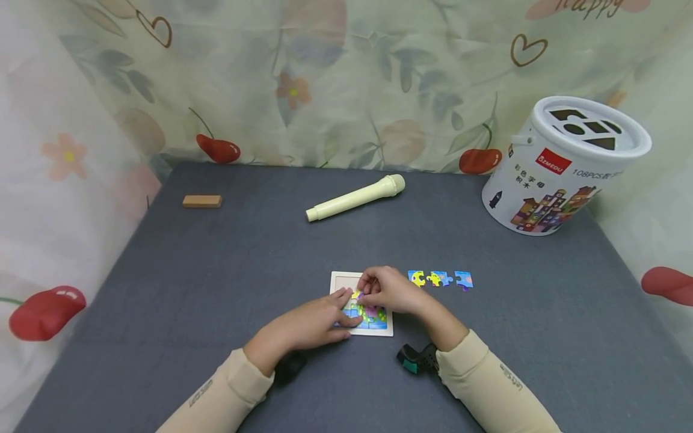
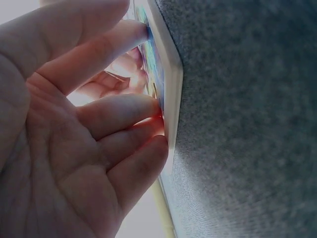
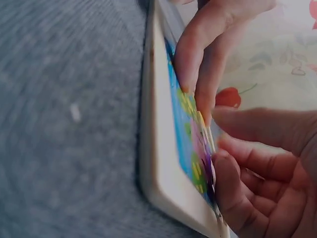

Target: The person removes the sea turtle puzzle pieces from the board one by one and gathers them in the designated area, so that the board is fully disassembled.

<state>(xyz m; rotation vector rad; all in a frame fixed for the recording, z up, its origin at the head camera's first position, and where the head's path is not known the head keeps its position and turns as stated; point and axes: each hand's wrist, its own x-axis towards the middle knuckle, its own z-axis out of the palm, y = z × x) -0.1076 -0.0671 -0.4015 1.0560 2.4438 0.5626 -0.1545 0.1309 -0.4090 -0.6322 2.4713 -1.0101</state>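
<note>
A small jigsaw puzzle tray [image 1: 333, 282] with a pale frame lies on the table. Colourful pieces fill its lower part, and bare backing shows at the upper left. My left hand [image 1: 319, 319] lies across its left side, fingers extended and fingertips touching the frame and pieces. With thumb and fingertips, my right hand [image 1: 392, 290] pinches a puzzle piece [image 3: 204, 121] low over the picture, mostly hidden by the fingers. In the right wrist view, the left fingertips [image 3: 188, 82] press beside that spot. Several loose puzzle pieces [image 1: 417, 278] lie in a row right of the tray.
A cream toy microphone [image 1: 354, 198] lies farther back on the grey table [image 1: 243, 252], with a wooden block [image 1: 202, 201] at the back left. The white block bucket [image 1: 547, 180] stands at the back right. Floral cloth [image 1: 346, 90] hangs behind. A black device [image 1: 417, 359] sits by my right wrist.
</note>
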